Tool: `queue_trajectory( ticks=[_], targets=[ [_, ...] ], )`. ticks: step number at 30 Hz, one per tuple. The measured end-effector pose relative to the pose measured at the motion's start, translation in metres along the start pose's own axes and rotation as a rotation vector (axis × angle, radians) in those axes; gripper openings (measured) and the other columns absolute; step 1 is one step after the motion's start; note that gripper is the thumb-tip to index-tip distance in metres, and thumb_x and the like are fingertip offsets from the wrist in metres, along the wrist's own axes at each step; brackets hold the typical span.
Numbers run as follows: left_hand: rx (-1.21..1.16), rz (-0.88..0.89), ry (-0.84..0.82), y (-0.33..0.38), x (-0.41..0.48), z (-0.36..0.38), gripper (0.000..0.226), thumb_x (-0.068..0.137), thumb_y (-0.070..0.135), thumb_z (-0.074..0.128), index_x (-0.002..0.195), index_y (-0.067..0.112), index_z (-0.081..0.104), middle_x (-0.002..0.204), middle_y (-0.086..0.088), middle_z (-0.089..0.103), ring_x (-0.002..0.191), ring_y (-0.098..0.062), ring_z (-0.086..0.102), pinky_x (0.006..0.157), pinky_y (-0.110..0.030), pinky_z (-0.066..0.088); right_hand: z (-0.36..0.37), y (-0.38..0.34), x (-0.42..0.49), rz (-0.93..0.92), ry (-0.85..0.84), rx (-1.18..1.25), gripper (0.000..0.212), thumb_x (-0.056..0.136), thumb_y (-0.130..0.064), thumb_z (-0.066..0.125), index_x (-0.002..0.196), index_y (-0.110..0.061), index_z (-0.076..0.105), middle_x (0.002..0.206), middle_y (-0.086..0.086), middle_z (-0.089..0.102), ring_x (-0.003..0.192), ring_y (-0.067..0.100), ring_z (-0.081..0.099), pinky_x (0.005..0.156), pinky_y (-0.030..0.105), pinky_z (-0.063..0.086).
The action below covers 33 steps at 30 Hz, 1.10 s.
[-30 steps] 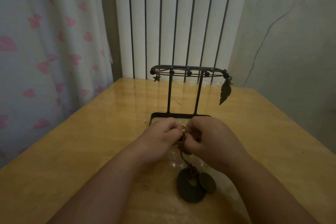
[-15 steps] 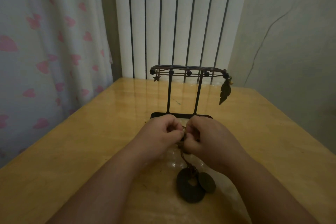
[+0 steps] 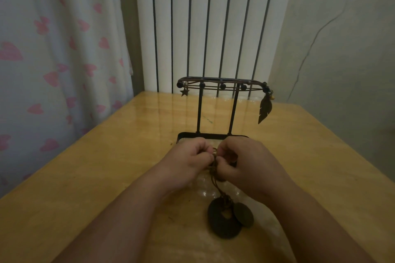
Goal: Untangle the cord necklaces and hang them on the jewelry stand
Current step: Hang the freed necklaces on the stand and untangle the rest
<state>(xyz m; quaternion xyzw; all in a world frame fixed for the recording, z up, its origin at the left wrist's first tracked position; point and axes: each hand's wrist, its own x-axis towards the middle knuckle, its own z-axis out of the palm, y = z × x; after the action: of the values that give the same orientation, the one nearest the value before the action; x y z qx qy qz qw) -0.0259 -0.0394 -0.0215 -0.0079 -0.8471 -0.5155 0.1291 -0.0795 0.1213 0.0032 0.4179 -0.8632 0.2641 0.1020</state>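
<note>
My left hand (image 3: 188, 160) and my right hand (image 3: 245, 164) meet knuckle to knuckle just in front of the stand's base, both pinching a knot of brown cords (image 3: 214, 166). From the knot the cords drop to two dark round pendants: a large ring-shaped one (image 3: 222, 222) and a smaller disc (image 3: 243, 213) lying on the table. The black metal jewelry stand (image 3: 220, 86) rises behind my hands. A beaded cord with a star charm (image 3: 184, 92) and a feather pendant (image 3: 265, 109) hangs on its top bar.
The wooden table (image 3: 106, 166) runs to a white radiator (image 3: 213, 23) at the back. A curtain with pink hearts (image 3: 53, 60) hangs at the left, and a grey wall (image 3: 342, 49) stands at the right.
My hands have stayed together on the knot, with only small finger shifts. The pendants lie in nearly the same spot.
</note>
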Motion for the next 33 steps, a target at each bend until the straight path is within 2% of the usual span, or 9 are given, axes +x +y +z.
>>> queue_trajectory(
  ticks=[4,8,13,15,18,21,26,29,33],
  targets=[
    [-0.013,-0.012,-0.021,0.002,0.000,0.003,0.028,0.092,0.017,0.055,0.068,0.033,0.057,0.061,0.014,0.053,0.059,-0.006,0.046,0.061,-0.033,0.040,0.002,-0.001,0.001,-0.006,0.006,-0.049,0.006,0.086,-0.032,0.058,0.083,-0.028,0.054,0.076,-0.010,0.052,0.069,0.006,0.048,0.061,0.022,0.045],
    [-0.070,-0.039,-0.049,0.006,0.001,0.004,0.019,0.080,0.032,0.051,0.064,0.039,0.059,0.062,0.014,0.053,0.063,-0.009,0.047,0.064,-0.036,0.041,0.004,-0.002,0.001,0.009,0.012,0.002,0.015,0.089,-0.030,0.054,0.077,-0.030,0.045,0.076,-0.010,0.050,0.068,0.006,0.046,0.059,0.019,0.039],
    [-0.144,-0.068,-0.068,0.006,0.000,0.002,0.024,0.085,0.030,0.049,0.064,0.038,0.058,0.066,0.008,0.051,0.065,-0.014,0.045,0.065,-0.038,0.039,0.009,-0.002,-0.001,0.088,0.043,0.232,0.007,0.088,-0.033,0.050,0.081,-0.033,0.049,0.079,-0.009,0.056,0.070,0.010,0.055,0.064,0.031,0.054],
    [-0.135,-0.069,-0.037,0.004,0.000,0.001,0.033,0.091,0.025,0.048,0.063,0.039,0.058,0.062,0.012,0.050,0.061,-0.010,0.044,0.062,-0.034,0.038,0.010,0.000,-0.001,0.101,0.059,0.276,0.006,0.088,-0.033,0.052,0.083,-0.035,0.051,0.077,-0.010,0.058,0.069,0.008,0.057,0.061,0.027,0.054],
    [-0.087,-0.068,0.009,0.002,0.000,-0.001,0.036,0.094,0.022,0.049,0.065,0.039,0.058,0.060,0.014,0.051,0.060,-0.008,0.045,0.061,-0.031,0.038,0.009,0.005,-0.001,0.096,0.064,0.253,0.007,0.090,-0.029,0.058,0.088,-0.036,0.057,0.080,-0.013,0.059,0.073,0.003,0.057,0.063,0.022,0.052],
    [-0.035,-0.054,0.034,0.002,0.000,-0.001,0.029,0.095,0.021,0.051,0.070,0.034,0.057,0.062,0.013,0.051,0.060,-0.007,0.045,0.060,-0.030,0.039,0.008,0.007,0.000,0.066,0.081,0.185,0.011,0.089,-0.030,0.061,0.098,-0.037,0.060,0.085,-0.019,0.058,0.080,-0.002,0.056,0.069,0.019,0.050],
    [0.014,-0.051,0.009,0.004,0.000,0.002,0.021,0.094,0.020,0.051,0.076,0.028,0.056,0.066,0.010,0.051,0.059,-0.007,0.045,0.059,-0.030,0.038,0.006,0.002,0.000,0.016,0.058,0.087,0.010,0.088,-0.029,0.062,0.084,-0.036,0.056,0.080,-0.013,0.059,0.074,0.005,0.058,0.070,0.028,0.056],
    [-0.020,-0.061,-0.010,0.004,-0.001,0.002,0.027,0.094,0.022,0.050,0.071,0.036,0.057,0.065,0.011,0.052,0.062,-0.008,0.046,0.060,-0.032,0.039,0.007,0.002,0.000,0.029,0.082,0.124,0.004,0.085,-0.030,0.059,0.081,-0.031,0.057,0.076,-0.009,0.058,0.071,0.008,0.056,0.066,0.031,0.055],
    [-0.091,-0.081,0.000,0.006,0.000,0.003,0.024,0.086,0.034,0.049,0.064,0.041,0.058,0.061,0.014,0.051,0.064,-0.011,0.045,0.062,-0.035,0.038,0.012,0.001,0.000,0.085,0.142,0.301,0.004,0.083,-0.032,0.053,0.079,-0.033,0.053,0.072,-0.010,0.056,0.066,0.003,0.053,0.055,0.017,0.047]
  ],
)
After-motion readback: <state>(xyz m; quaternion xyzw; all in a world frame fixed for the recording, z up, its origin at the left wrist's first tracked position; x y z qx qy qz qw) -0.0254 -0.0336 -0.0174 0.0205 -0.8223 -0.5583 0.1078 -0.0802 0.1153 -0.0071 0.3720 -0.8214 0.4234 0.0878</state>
